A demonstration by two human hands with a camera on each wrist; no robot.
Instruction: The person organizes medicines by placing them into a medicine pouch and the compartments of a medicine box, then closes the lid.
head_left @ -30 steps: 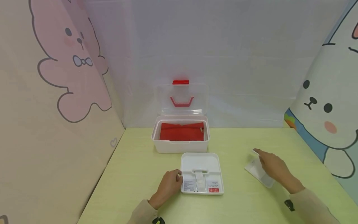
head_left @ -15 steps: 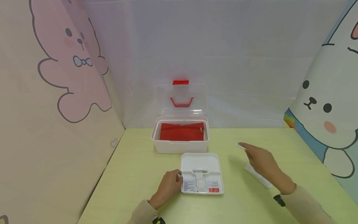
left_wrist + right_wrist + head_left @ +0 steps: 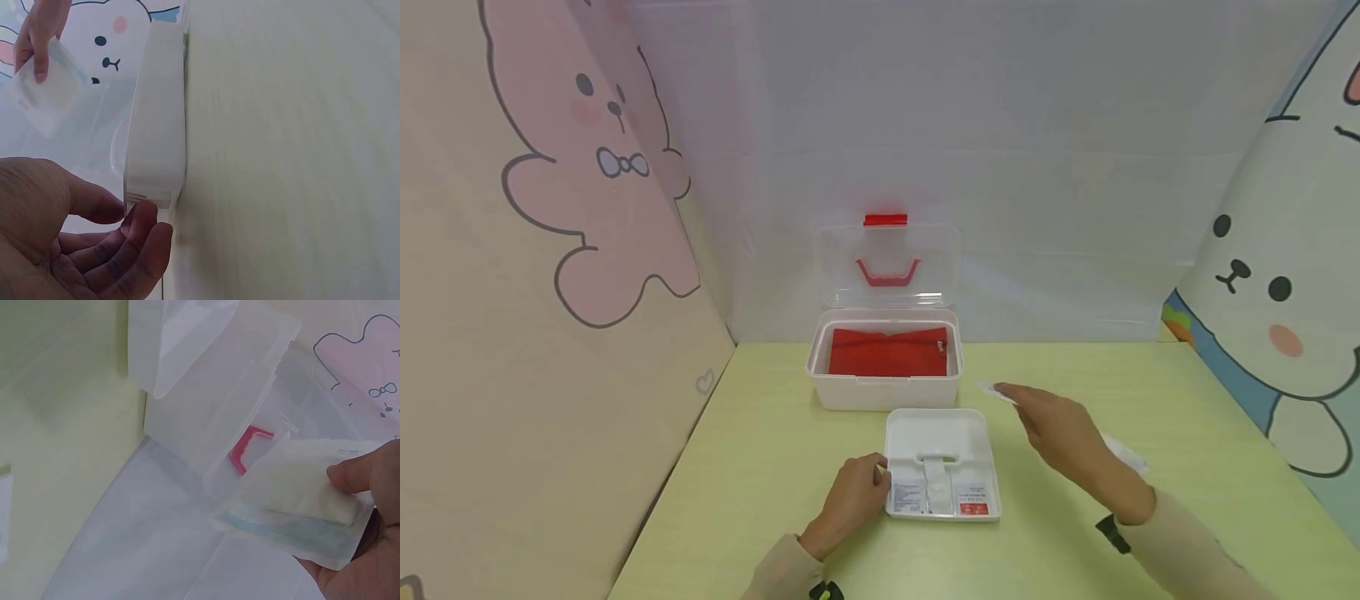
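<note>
My left hand (image 3: 856,493) is at the left edge of a white plastic tray (image 3: 936,432) on the table; in the left wrist view its thumb and fingers pinch the tray's corner. A label, a clear-wrapped item and a small packet with a red stripe lie in the tray's near half. To the right of the tray and above the table, my right hand (image 3: 1067,437) pinches a flat sealed gauze packet (image 3: 297,487) between thumb and fingers. That packet is see-through, with a white pad and a pale blue strip inside.
Behind the tray stands a white box (image 3: 886,393) with its clear lid (image 3: 842,267) raised and a red zipped pouch (image 3: 887,354) inside. Another white packet (image 3: 1126,452) lies on the table, partly hidden by the right forearm. Printed cloth walls enclose the table.
My right hand has lifted the gauze packet from the right side and carried it left toward the tray and box. The left hand has stayed at the tray's edge.
</note>
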